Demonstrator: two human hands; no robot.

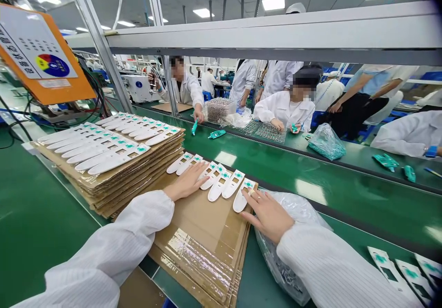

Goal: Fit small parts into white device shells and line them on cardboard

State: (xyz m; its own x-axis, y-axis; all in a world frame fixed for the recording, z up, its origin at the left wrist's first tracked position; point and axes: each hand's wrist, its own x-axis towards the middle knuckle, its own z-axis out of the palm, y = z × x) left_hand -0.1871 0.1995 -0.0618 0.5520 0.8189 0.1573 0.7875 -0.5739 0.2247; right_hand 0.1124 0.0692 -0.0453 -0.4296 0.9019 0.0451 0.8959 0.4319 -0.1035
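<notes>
My left hand (186, 182) lies flat, fingers stretched, on a row of white plastic shells (221, 183) with teal buttons, laid side by side on a brown cardboard sheet (203, 234). My right hand (267, 212) rests open at the right end of the row, fingertips on the last shell (241, 196). Both arms wear white sleeves. Under my right wrist lies a clear plastic bag (293, 206).
To the left stands a stack of cardboard sheets (138, 170) topped with two rows of the same shells (103, 147). A green conveyor belt (345, 188) runs beyond. Several people in white coats work across it. More shells (404, 271) lie at lower right. An orange sign (41, 55) hangs upper left.
</notes>
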